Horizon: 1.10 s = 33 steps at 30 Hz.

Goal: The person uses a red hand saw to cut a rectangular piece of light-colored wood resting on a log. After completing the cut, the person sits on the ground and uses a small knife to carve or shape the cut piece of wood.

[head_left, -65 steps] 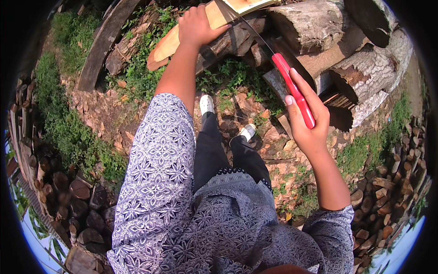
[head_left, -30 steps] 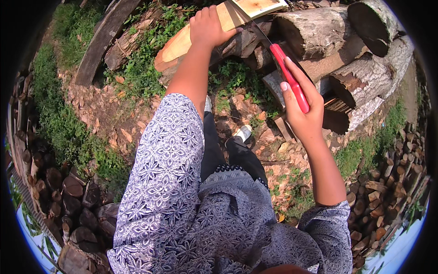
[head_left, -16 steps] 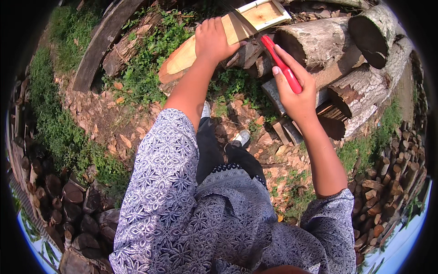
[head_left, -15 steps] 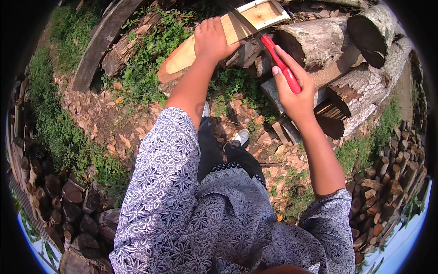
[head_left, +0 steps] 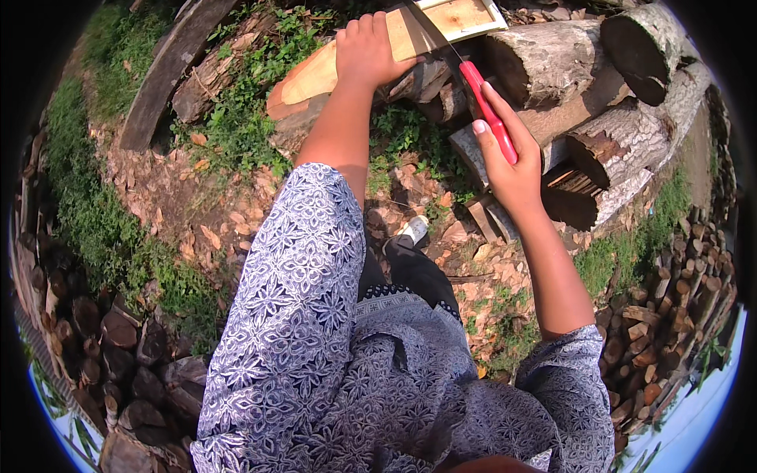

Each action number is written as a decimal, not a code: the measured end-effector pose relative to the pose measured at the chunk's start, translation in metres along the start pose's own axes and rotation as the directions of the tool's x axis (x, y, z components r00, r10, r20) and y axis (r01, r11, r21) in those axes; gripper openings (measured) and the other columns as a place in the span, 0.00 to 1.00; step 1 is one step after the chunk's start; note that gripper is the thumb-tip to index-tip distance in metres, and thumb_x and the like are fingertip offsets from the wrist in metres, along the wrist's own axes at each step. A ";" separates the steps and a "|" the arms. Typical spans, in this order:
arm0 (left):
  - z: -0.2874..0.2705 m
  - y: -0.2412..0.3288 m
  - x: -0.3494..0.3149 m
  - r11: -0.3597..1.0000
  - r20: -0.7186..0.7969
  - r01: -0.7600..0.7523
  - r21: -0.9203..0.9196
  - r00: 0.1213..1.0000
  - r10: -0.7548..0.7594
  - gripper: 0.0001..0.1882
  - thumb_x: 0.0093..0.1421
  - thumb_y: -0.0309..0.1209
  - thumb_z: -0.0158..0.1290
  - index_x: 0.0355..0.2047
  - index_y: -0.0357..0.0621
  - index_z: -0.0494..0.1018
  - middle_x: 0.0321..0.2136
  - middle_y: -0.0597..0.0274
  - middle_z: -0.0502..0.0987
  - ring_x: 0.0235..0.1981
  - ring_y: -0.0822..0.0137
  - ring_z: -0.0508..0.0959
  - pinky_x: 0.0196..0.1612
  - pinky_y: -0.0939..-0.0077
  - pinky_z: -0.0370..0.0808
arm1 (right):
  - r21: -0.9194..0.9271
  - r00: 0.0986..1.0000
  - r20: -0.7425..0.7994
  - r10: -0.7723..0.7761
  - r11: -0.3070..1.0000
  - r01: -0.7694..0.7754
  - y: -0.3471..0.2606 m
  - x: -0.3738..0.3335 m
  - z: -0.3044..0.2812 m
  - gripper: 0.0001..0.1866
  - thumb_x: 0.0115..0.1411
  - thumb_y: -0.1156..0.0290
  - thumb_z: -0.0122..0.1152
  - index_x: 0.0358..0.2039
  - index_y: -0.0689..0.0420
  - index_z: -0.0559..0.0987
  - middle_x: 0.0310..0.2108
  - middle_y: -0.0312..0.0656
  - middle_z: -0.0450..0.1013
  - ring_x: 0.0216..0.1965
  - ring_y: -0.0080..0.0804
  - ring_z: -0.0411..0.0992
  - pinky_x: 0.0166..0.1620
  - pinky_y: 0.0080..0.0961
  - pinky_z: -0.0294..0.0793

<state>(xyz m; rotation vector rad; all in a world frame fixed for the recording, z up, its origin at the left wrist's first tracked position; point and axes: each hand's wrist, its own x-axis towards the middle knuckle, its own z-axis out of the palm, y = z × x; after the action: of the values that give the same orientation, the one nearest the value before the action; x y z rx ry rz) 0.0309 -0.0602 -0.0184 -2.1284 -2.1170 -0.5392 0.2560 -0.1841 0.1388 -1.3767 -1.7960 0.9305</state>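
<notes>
The pale, freshly cut wooden plank (head_left: 347,67) lies slanted across a heap of grey-barked round logs (head_left: 552,71) at the top of our view, its far end squared and light-coloured, its near end rounded with bark along the edge. We judge the sawing to be partway at most: the thin blade of the red-handled hand saw (head_left: 487,110) meets the plank near its far end, and we cannot tell how deep the cut runs, since the blade's contact is small and partly hidden. The plank is in one piece as far as we can see, so most of the cutting seems left.

Our left hand (head_left: 367,51) lies flat on the plank with fingers curled over its far edge, pressing it down. Our right hand (head_left: 509,162) is wrapped tightly round the saw's red grip, thumb along the side.

Below lie reddish wood chips (head_left: 197,229), green weeds (head_left: 244,118), and stacked firewood (head_left: 118,347) at both sides
</notes>
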 end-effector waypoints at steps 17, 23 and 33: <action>-0.014 -0.009 0.001 0.972 0.135 0.065 -0.228 0.990 -0.035 0.57 0.45 0.69 0.65 0.63 0.38 0.62 0.55 0.54 0.69 0.62 0.54 0.66 0.67 0.45 0.55 | -0.093 0.932 -0.163 0.324 0.935 -0.341 -0.197 -0.125 -0.131 0.32 0.63 0.61 0.67 0.62 0.68 0.74 0.44 0.47 0.80 0.41 0.27 0.78 0.44 0.23 0.78; -0.077 -0.045 -0.027 0.904 0.437 0.159 -0.397 0.899 0.034 0.49 0.39 0.51 0.68 0.61 0.43 0.67 0.56 0.50 0.69 0.63 0.51 0.64 0.65 0.46 0.54 | 0.447 0.911 -0.353 0.213 0.894 -0.035 -0.228 -0.231 -0.184 0.33 0.67 0.60 0.64 0.66 0.65 0.69 0.18 0.31 0.69 0.14 0.16 0.63 0.22 0.19 0.68; -0.216 -0.076 -0.071 0.063 0.404 0.483 -0.873 0.645 0.649 0.35 0.48 0.31 0.52 0.60 0.37 0.72 0.58 0.55 0.76 0.60 0.64 0.74 0.64 0.68 0.66 | 0.591 0.841 -0.529 -0.111 0.663 0.460 -0.232 -0.214 -0.150 0.29 0.76 0.49 0.43 0.62 0.61 0.69 0.23 0.31 0.60 0.22 0.18 0.58 0.31 0.21 0.63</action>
<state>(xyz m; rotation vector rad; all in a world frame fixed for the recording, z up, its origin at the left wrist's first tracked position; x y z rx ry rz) -0.0812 -0.1914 0.1475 -3.9285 -1.8316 -1.9635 0.3148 -0.4152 0.3947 -0.6836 -1.0642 0.8821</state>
